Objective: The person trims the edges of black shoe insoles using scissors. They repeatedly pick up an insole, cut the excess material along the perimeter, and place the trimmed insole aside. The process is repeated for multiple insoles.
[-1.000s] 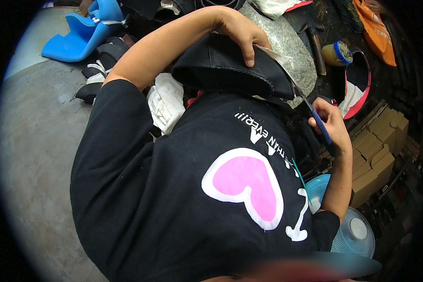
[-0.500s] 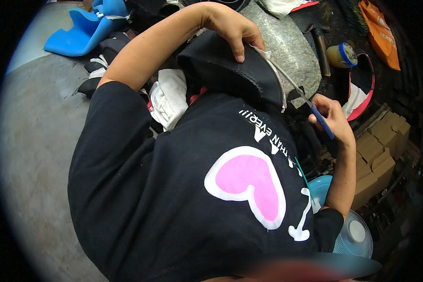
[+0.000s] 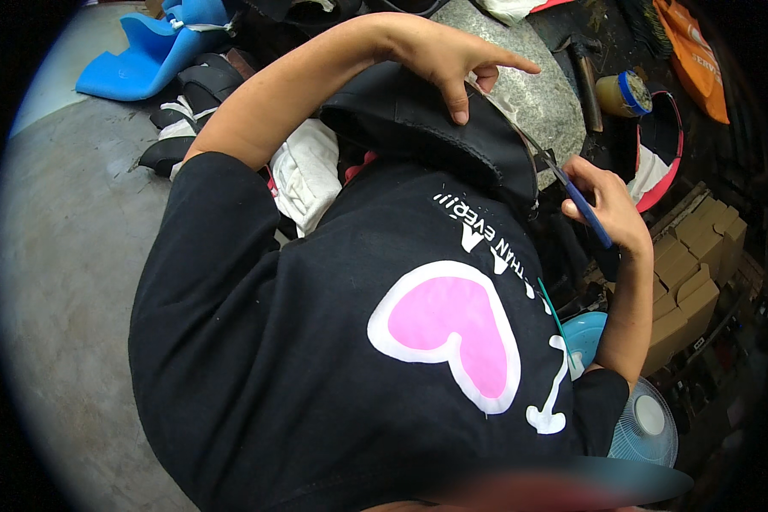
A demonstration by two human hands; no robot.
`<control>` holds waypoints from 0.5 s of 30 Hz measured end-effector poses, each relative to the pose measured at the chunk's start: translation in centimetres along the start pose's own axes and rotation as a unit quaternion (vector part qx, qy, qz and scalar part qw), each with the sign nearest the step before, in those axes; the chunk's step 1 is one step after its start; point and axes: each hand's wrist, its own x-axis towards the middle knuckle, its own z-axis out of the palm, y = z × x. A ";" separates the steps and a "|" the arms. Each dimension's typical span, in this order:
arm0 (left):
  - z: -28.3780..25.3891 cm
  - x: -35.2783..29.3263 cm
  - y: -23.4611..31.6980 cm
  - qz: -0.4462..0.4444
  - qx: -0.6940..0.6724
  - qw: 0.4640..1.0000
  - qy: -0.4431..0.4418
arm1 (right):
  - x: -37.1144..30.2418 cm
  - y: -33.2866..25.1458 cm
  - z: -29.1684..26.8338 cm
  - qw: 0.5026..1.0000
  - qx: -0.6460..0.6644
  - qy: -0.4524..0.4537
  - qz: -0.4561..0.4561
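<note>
A stitched black leather-like piece (image 3: 486,149), curved like a shoe upper, is held against the front of my shirt. Closed on its top edge, my left hand (image 3: 452,72) has the thumb on the black face and the index finger stretched out to the right; the other fingers are partly hidden. A pale lining strip (image 3: 497,104) runs along that edge. My right hand (image 3: 610,205) grips a blue-handled tool (image 3: 587,209) with a narrow metal blade. The blade meets the piece's right edge, and its tip is hard to make out there.
Beyond the piece is a grey stone slab (image 3: 533,43). A hammer (image 3: 585,85), a blue-rimmed jar (image 3: 625,94) and an orange bag (image 3: 691,60) lie right of it. Cardboard boxes (image 3: 691,282) stand right. White cloth (image 3: 307,175) and blue foam sheeting (image 3: 136,64) are left.
My left index finger has stretched out to the right, and the hand has shifted slightly right along the edge. The blade now shows less of its length beside the black piece.
</note>
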 end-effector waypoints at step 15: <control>0.6 -0.4 0.5 0.001 0.035 0.999 0.029 | 0.9 1.2 1.6 0.987 0.159 -0.021 -0.028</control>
